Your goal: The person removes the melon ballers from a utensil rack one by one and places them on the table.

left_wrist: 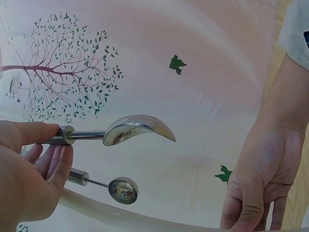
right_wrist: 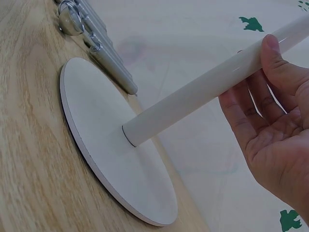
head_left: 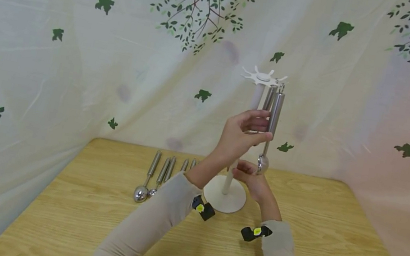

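Note:
My left hand (head_left: 238, 133) pinches the steel handle of an ice cream scoop (head_left: 275, 113) between thumb and fingers. Its curved, shiny head (left_wrist: 137, 129) points down, while the loop at its top is right at a hook of the white rack (head_left: 262, 77). Behind it hangs a second utensil with a small round bowl (left_wrist: 123, 190), partly covered by the scoop. Lower down, my right hand (head_left: 254, 183) grips the white pole (right_wrist: 193, 99) of the stand, thumb on one side and fingers on the other. The pole rises from a round white base (right_wrist: 96, 111) on the table.
Left of the base, several steel-handled utensils lie side by side on the wooden table (head_left: 93, 200), among them a round-headed scoop (head_left: 141, 193). My left forearm partly covers them. A curtain (head_left: 151, 105) printed with leaves and trees hangs behind the table.

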`<state>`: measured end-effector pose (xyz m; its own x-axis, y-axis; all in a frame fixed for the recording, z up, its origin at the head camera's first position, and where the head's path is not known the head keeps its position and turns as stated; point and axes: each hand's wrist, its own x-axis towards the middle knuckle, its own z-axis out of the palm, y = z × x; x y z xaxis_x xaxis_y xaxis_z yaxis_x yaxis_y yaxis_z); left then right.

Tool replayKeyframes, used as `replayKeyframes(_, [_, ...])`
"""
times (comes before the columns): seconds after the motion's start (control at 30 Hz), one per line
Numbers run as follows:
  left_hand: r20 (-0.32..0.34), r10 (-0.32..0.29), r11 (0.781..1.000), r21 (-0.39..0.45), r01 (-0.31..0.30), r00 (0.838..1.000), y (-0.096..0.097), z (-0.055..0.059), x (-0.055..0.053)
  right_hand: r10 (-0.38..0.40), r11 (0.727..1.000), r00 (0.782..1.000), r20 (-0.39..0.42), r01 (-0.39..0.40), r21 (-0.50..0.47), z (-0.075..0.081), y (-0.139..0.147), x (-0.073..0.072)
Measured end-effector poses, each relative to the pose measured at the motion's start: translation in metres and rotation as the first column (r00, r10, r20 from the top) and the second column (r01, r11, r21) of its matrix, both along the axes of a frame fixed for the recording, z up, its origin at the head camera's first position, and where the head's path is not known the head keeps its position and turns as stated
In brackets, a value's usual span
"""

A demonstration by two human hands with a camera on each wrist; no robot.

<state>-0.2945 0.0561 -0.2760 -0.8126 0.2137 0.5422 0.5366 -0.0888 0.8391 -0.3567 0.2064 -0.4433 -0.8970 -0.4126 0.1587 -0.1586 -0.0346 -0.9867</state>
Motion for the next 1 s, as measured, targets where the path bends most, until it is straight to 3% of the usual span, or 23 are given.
replayKeyframes(0.3, [0.013, -0.039, 0.999, -0.017, 0.039, 0.999, -0.0045, 0.0027, -0.0005, 0.014, 1.0, 1.0, -0.003, -0.014, 0.014, 0.0014, -0.0007, 0.0015])
replayKeyframes(0.6, [-0.025, -0.078, 0.997, -0.028, 0.078, 0.997, -0.0064, 0.0057, -0.0012, -0.01, 1.0, 1.0, 0.006, 0.01, 0.024, 0.0, -0.0025, 0.0015])
replayKeyframes(1.0, [-0.067, -0.143, 0.989, -0.037, 0.14, 0.988, -0.0094, 0.0038, 0.0034, 0.012, 1.0, 0.999, -0.04, -0.011, 0.015, -0.0005, -0.0008, 0.0023])
